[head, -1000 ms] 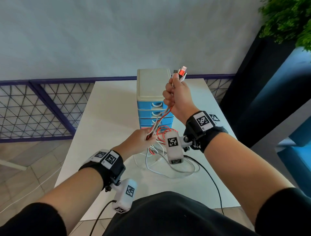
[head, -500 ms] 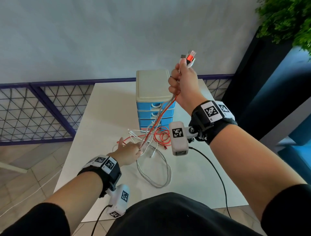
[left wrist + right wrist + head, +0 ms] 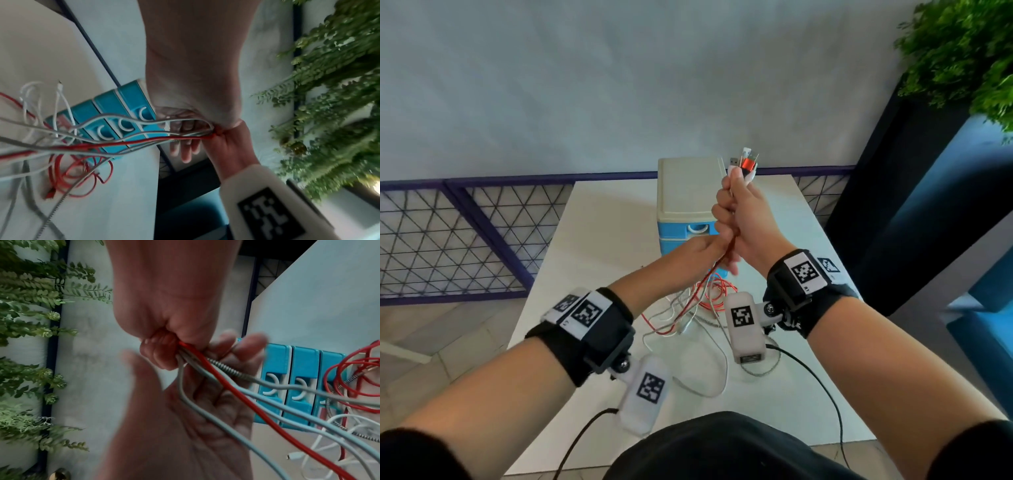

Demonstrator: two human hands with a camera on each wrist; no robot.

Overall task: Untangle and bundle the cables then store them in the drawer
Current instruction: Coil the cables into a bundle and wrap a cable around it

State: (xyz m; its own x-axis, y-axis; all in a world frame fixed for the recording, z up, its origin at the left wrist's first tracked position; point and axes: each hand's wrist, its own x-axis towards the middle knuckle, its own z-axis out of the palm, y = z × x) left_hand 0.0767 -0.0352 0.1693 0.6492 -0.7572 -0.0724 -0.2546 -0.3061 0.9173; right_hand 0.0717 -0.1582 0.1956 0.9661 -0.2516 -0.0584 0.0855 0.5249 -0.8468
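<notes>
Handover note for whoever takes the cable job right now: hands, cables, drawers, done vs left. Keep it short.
Right hand: fist closed round the gathered red, white and grey cables, plug ends sticking out above it.
Left hand: open, palm under the strands just below the right fist, fingers straight.
Loose cable tails hang down to a tangled heap on the white table, in front of the small blue-drawered cabinet.
Done: plug ends collected in one grip.
Left: comb out tails, coil and bundle, open a drawer, store. Visible drawers look shut.

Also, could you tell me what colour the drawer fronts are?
Bright blue drawer fronts with white handles, clearest in the right wrist view.
</notes>
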